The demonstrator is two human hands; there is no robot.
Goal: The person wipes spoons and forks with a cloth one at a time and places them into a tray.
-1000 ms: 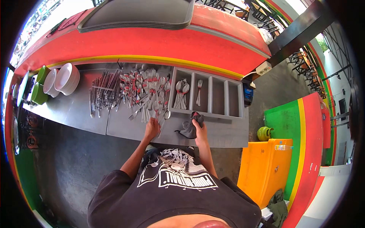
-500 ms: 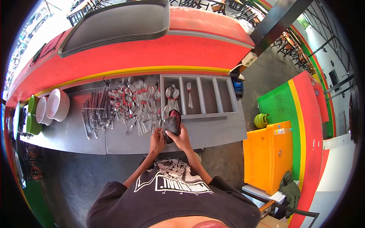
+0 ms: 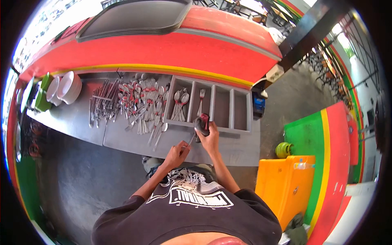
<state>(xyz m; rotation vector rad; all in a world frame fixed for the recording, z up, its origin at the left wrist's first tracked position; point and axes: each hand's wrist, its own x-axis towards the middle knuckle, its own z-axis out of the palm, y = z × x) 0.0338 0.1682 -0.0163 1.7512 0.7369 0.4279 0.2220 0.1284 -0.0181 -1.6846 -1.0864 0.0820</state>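
Observation:
My left hand [image 3: 178, 154] is closed on the thin handle of a metal utensil [image 3: 192, 139], low over the front of the steel counter. The utensil's far end is hidden at a dark cloth [image 3: 202, 121] with a reddish patch. My right hand [image 3: 210, 139] is wrapped round that cloth, which overlaps the front edge of a grey cutlery tray [image 3: 232, 130]. Spoons [image 3: 179, 104] lie in the tray's leftmost compartment, and a fork [image 3: 201, 100] in the one beside it. Left of the tray is a loose heap of spoons and forks [image 3: 145, 102], many with red marks.
Dark, thin utensils [image 3: 102, 100] are bunched farther left, near white bowls [image 3: 70, 87] and green bowls [image 3: 42, 101]. Behind the counter rises a red ledge [image 3: 163, 53] bearing stacked dark trays [image 3: 134, 18]. An orange cabinet [image 3: 281, 183] stands at the right.
My hands have drawn apart: the left went down with the utensil handle, while the right kept the cloth and shifted right. The whole view has also turned slightly.

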